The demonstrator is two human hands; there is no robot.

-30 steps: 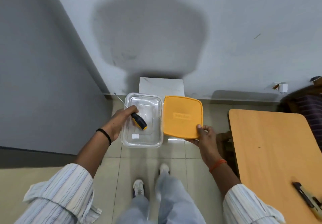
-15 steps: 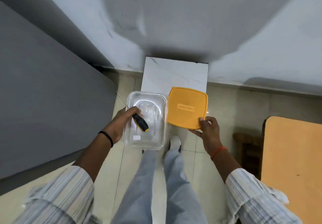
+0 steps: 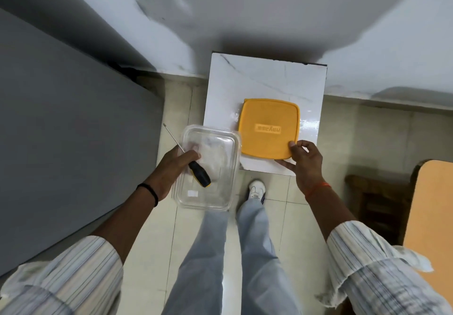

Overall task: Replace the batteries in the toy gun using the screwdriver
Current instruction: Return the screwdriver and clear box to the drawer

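Left hand: the left hand (image 3: 171, 170) sat left of centre in the frame, with a black band at the wrist; its fingers were curled round the near left rim of a clear rectangular plastic container (image 3: 209, 167) and, together with the thumb, pinned a screwdriver with a black and yellow handle and a thin metal shaft (image 3: 196, 172) against that rim

Screwdriver: the handle lay over the container's open mouth, pointing toward lower right; the shaft ran up and left past the hand, its tip showing above the tiled floor (image 3: 269, 204)

Container: held in the air above the floor, just left of the white slab; nothing could be made out inside it except a small white label on its base

Right hand: the right hand (image 3: 305, 165) was right of centre, an orange thread at its wrist; thumb on top and fingers below pinched the near right corner of a flat square orange plastic lid (image 3: 268, 128)

Lid: it lay over the white glossy square slab (image 3: 264, 81) at the centre of the frame; whether it rested on the slab or was held just above it could not be told; raised lettering showed at its middle

Surroundings: pale wall (image 3: 269, 8) across the top; grey panel (image 3: 61, 118) at the left; edge of an orange wooden tabletop (image 3: 436, 216) at the right; striped sleeves, grey trousers and one white shoe (image 3: 256, 188) at the bottom

Toy gun: not in view
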